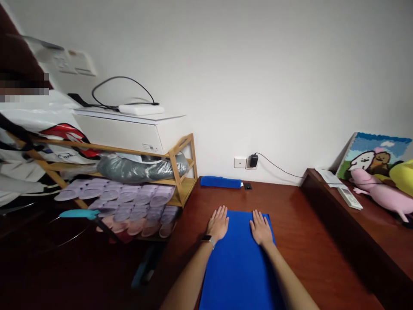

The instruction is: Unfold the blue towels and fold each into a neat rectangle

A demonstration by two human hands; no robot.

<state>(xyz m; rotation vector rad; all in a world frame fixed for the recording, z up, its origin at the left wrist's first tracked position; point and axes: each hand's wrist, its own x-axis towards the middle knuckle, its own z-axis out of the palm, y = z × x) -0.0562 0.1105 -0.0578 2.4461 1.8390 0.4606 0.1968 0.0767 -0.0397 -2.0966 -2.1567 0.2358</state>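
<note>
A long blue cloth (240, 262) lies spread on the reddish-brown wooden table (319, 241), running from its middle toward me. My left hand (218, 224) rests flat at the cloth's far left corner, fingers stretched forward, with a watch on the wrist. On the far right corner lies my right hand (261, 228), palm down and fingers spread. Neither hand grips anything. Beyond them, a folded blue cloth (220, 182) with a small white tag sits against the wall, beside a small black square (247, 186).
At left, a wooden rack (180, 172) holds several slippers (129, 193), a grey plastic-wrapped bundle (138, 168) and a white box (125, 129). A black charger (254, 160) is plugged into the wall. On the right ledge are a remote (350, 197), a pink plush toy (383, 191) and a picture (374, 150).
</note>
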